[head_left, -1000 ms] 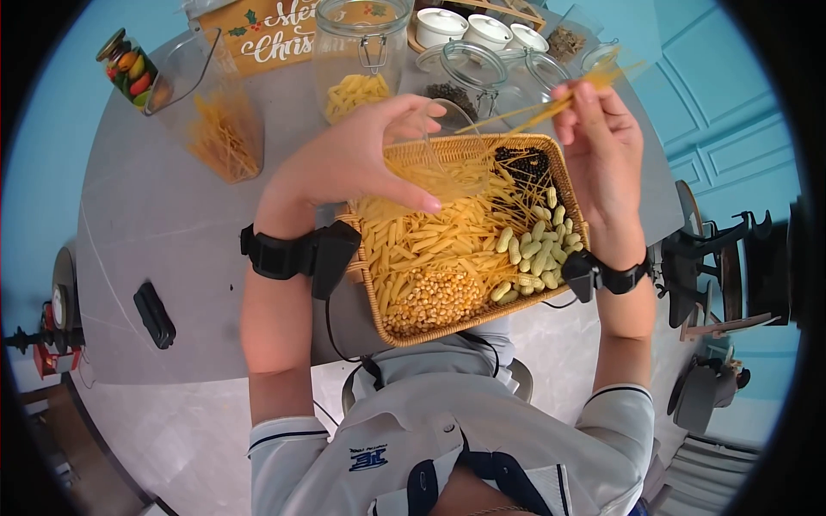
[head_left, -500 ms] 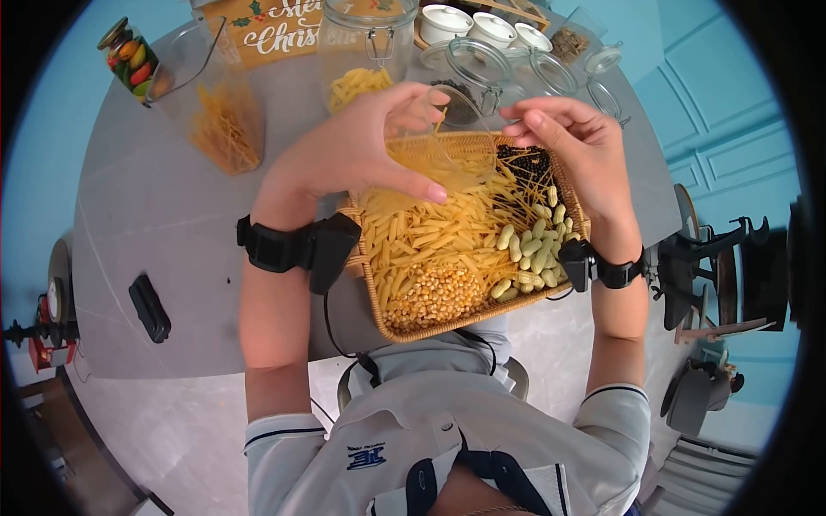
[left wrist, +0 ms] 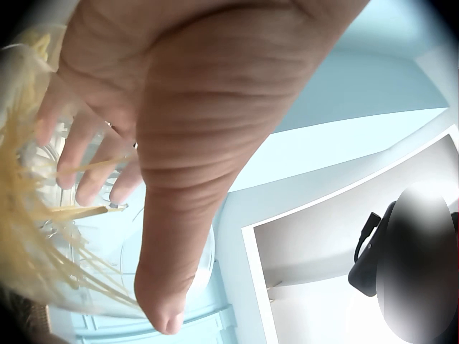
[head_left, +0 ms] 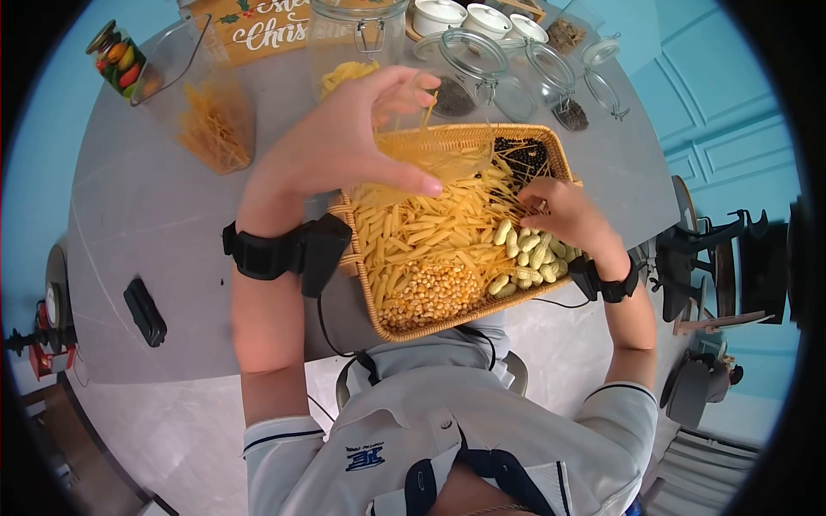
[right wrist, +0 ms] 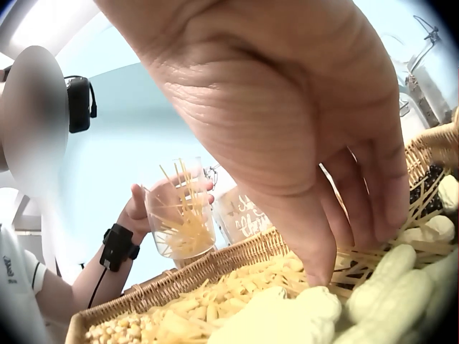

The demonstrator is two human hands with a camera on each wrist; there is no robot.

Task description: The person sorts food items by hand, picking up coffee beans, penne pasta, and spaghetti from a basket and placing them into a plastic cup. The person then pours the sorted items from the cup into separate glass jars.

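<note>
My left hand [head_left: 335, 138] grips a clear cup [right wrist: 159, 228] above the wicker basket [head_left: 460, 328], thumb on the near side and fingers round the far side. Broken spaghetti [right wrist: 188, 233] stands inside the cup, best seen in the right wrist view. My right hand [head_left: 570, 217] reaches down into the basket's right side, thumb and fingers parted, fingertips at loose spaghetti strands beside the peanuts [head_left: 538, 251]. Penne [head_left: 413, 225] fills the basket's middle and left. Corn kernels [head_left: 437, 291] lie at the near end and black beans [head_left: 520, 155] in the far right corner.
A tall clear container of pasta [head_left: 215, 129] and a jar of colourful vegetables [head_left: 119, 62] stand at the left. Glass jars with open lids [head_left: 473, 53] and white lidded pots [head_left: 439, 17] line the back. A black case [head_left: 144, 311] lies on the table [head_left: 172, 258].
My right hand, earlier raised with spaghetti strands at the cup's mouth, has let them go into the cup and come down into the basket near the peanuts. My left hand stays round the cup.
</note>
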